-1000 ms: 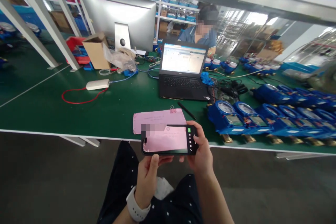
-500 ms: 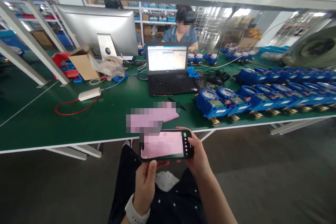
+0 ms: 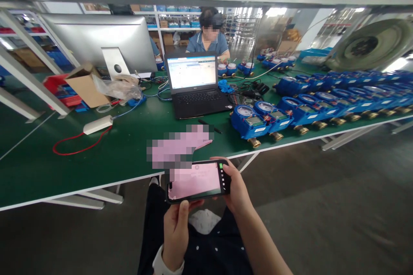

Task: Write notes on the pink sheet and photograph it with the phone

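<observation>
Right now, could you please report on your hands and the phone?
Hands: left grip and right grip shut on phone, held sideways. Screen shows pink paper lying on table ahead. Nothing between them.

Bright daylight from rear windows, glare there; edges warped, right side motion-blurred.

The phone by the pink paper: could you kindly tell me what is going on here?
A person holds a phone level in both hands, the left hand under its left end and the right hand gripping its right end. Its screen shows a pink sheet, and pink paper lies on the green table just beyond. Farther back are an open laptop and rows of blue meters; another person sits across the table.
</observation>
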`<state>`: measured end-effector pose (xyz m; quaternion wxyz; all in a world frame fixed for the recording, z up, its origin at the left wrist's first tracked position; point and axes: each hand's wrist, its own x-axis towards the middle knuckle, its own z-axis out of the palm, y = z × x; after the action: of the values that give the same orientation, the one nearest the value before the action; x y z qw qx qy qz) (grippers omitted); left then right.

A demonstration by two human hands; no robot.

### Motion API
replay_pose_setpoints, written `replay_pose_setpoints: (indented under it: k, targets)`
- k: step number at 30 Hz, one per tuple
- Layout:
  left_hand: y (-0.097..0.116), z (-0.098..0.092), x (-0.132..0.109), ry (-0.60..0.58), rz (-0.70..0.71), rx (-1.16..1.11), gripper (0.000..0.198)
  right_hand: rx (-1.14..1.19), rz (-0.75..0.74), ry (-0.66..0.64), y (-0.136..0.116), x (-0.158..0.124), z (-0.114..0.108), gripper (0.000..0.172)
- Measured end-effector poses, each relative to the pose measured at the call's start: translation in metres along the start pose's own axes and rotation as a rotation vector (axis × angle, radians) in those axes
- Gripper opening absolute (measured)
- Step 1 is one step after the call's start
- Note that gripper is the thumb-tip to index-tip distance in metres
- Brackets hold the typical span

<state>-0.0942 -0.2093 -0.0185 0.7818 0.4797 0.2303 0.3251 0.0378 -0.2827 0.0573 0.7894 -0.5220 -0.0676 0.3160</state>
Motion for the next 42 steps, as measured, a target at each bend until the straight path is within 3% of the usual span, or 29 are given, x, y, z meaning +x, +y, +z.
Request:
replay_pose_setpoints:
  k: [30, 37, 42]
  targets:
    - [0.001, -0.002, 0.0, 0.024, -0.028, 0.11, 0.038, -0.004, 0.034, 0.047, 0.007, 0.004, 0.001, 0.035]
    - [0.002, -0.002, 0.001, 0.121, -0.016, 0.221, 0.046, 0.116, 0.049, -0.013, 0.017, 0.0, -0.005, 0.039]
    - [0.006, -0.002, 0.014, 0.167, -0.005, 0.124, 0.043, 0.133, 0.152, -0.19, 0.021, -0.011, -0.021, 0.035]
